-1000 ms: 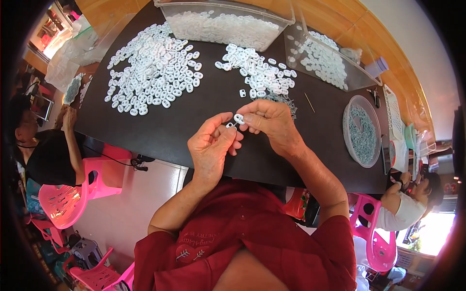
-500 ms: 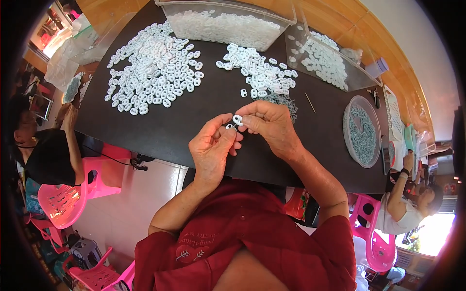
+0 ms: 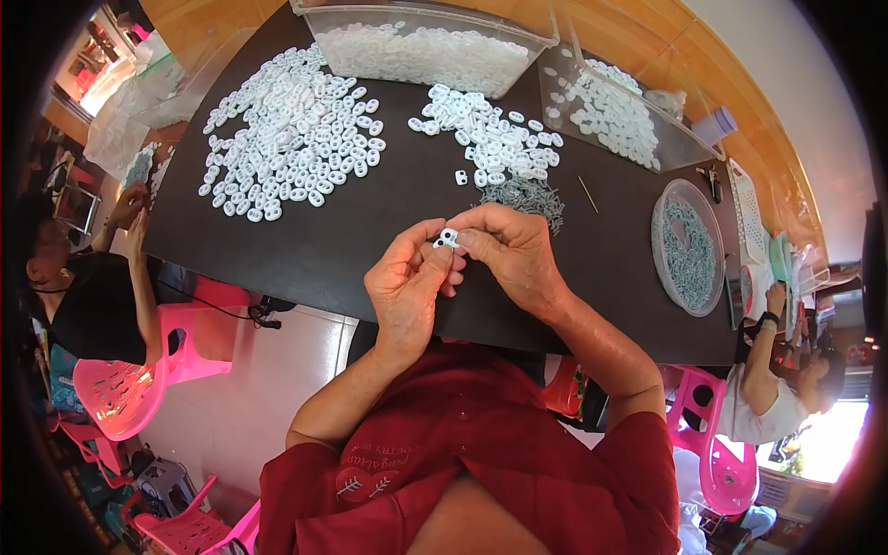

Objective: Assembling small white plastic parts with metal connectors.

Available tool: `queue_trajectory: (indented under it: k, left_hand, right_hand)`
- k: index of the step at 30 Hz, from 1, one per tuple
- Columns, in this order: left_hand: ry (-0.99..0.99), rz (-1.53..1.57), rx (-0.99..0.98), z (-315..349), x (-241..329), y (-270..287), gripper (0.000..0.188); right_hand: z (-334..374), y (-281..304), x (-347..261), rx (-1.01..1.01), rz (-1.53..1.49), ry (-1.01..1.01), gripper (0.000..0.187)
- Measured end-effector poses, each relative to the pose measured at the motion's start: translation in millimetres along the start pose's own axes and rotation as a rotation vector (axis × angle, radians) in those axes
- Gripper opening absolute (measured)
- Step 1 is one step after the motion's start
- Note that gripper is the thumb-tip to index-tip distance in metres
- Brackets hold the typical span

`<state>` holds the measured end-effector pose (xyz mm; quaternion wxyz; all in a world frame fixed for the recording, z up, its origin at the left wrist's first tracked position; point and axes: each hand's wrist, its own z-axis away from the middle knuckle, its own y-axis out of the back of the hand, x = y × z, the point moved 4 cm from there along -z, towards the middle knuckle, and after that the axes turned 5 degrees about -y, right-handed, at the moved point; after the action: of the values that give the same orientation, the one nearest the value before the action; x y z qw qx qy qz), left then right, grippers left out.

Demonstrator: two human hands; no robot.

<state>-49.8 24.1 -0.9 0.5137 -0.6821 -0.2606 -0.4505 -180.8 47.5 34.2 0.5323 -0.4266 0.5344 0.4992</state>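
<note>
Above the near part of the dark table my left hand (image 3: 405,289) pinches a small white oval plastic piece with holes between thumb and fingers. My right hand (image 3: 520,257) grips a second white plastic piece (image 3: 450,236) by its edge. The two pieces meet between my fingertips, and the fingers partly cover both. Just beyond my right hand lies a heap of small grey screw-like pins (image 3: 525,200). Behind it spreads a small pile of white oval pieces (image 3: 499,148), with one loose piece (image 3: 461,178) at its near left.
A large heap of white ovals (image 3: 291,139) covers the table's far left. Two clear bins (image 3: 430,11) (image 3: 680,153) of white pieces stand at the back. Right of me are a thin rod (image 3: 588,194) and a round tub (image 3: 659,242) of grey pins. People sit at both sides.
My right hand has shifted slightly left and down, bringing its white piece against the one in my left hand. The gap between the two pieces has closed.
</note>
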Motion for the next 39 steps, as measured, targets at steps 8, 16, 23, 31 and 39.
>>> queue_trajectory:
  k: [8,16,23,31,39]
  left_hand:
    - [-0.078,0.04,-0.017,1.9,-1.5,-2.0,0.028]
    - [-0.053,0.068,-0.036,3.1,-2.4,-5.1,0.03]
    - [-0.07,0.04,-0.053,3.5,-7.1,-3.6,0.031]
    - [-0.065,0.052,-0.039,1.7,-2.5,-2.8,0.029]
    - [-0.061,0.051,-0.024,3.2,0.7,-3.3,0.027]
  right_hand:
    - [5.5,-1.7,1.0,0.087,0.053,0.062,0.012]
    - [9.0,-0.8,-3.3,0.116,0.175,0.133,0.012]
    - [8.9,0.2,4.5,0.102,0.259,0.142,0.014]
    - [16.1,-1.6,-0.6,0.142,0.413,0.296,0.017]
    - [15.2,-3.8,7.0,0.13,0.233,0.118,0.016]
